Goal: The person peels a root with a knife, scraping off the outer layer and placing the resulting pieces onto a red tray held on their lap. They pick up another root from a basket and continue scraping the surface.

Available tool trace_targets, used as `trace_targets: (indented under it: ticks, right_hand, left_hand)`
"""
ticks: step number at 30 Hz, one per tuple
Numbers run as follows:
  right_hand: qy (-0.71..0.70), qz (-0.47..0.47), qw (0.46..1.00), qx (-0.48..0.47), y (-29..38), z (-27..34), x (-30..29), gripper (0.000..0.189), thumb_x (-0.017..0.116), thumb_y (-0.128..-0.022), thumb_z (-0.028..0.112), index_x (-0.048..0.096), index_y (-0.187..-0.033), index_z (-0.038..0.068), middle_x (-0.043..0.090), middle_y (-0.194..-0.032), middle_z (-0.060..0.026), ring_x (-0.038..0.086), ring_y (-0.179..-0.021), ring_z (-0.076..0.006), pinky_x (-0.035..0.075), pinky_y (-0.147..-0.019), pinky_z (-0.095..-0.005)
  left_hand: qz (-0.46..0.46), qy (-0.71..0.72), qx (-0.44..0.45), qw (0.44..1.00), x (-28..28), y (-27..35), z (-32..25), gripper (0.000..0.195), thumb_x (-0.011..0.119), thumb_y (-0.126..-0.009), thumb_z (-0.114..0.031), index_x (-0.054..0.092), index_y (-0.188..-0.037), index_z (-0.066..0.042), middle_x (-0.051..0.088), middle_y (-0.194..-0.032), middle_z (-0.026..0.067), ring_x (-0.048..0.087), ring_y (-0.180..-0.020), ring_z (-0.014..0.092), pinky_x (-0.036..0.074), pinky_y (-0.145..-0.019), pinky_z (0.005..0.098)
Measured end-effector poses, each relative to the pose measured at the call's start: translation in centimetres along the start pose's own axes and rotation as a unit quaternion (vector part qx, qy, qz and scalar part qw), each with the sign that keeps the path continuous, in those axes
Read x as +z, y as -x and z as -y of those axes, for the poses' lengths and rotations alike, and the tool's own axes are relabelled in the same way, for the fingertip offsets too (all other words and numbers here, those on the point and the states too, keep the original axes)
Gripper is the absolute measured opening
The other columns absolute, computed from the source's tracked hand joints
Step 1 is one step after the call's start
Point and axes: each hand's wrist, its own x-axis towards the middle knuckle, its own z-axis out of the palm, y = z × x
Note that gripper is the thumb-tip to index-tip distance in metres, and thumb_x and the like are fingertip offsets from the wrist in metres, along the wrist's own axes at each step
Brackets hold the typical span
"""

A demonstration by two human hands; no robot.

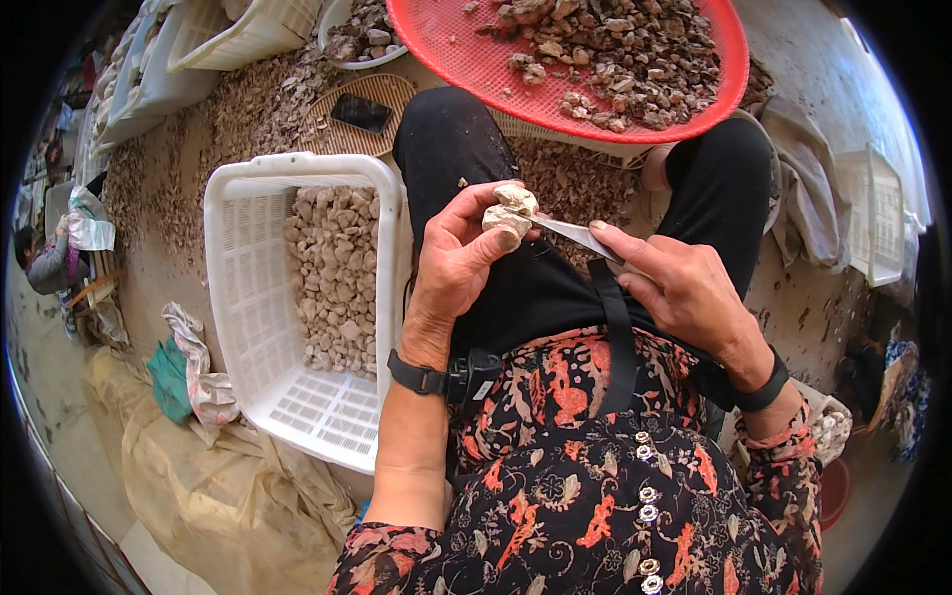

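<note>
My left hand [465,253] grips a pale, knobbly lump [510,211], likely a root or tuber piece, between thumb and fingers above my lap. In my right hand [673,286] is a small knife [573,234], its blade tip touching the lump; its handle is hidden in my palm. A red mesh tray [461,71] with rough brown lumps [632,59] lies beyond my knees. To the left, a white plastic basket [390,223] holds many pale lumps [338,282].
A phone [361,114] lies on a round woven tray [398,89] beyond the basket. Brown peelings [245,104] cover the floor nearby. More white crates [253,37] stand at upper left; one crate [877,216] is at right. Another person [52,260] sits at far left.
</note>
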Motion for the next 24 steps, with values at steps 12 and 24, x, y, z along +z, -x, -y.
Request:
trace_targets:
  ticks: [12, 24]
  right_hand:
    - [0.042, 0.014, 0.999, -0.022, 0.9, -0.4, -0.6, 0.059, 0.070, -0.079, 0.011, 0.053, -0.135, 0.019, 0.057, -0.072, -0.0075, 0.060, -0.062, -0.0263, 0.047, -0.053, -0.0379]
    - [0.036, 0.052, 0.998, -0.006, 0.6, -0.6, -2.4, 0.058, 0.070, -0.079, 0.012, 0.054, -0.134, 0.019, 0.057, -0.071, -0.0081, 0.060, -0.064, -0.0280, 0.047, -0.055, -0.0389]
  left_hand:
    - [0.011, 0.038, -0.005, 0.999, -0.1, 0.3, 0.1, 0.052, 0.070, -0.087, -0.019, 0.050, -0.126, 0.008, 0.064, -0.110, 0.0209, 0.066, -0.101, 0.030, 0.054, -0.088, 0.0381]
    - [0.014, 0.052, -0.012, 0.998, 0.0, 0.2, -0.2, 0.049, 0.070, -0.086, -0.012, 0.051, -0.127, 0.006, 0.065, -0.111, 0.0149, 0.066, -0.099, 0.024, 0.054, -0.086, 0.0330]
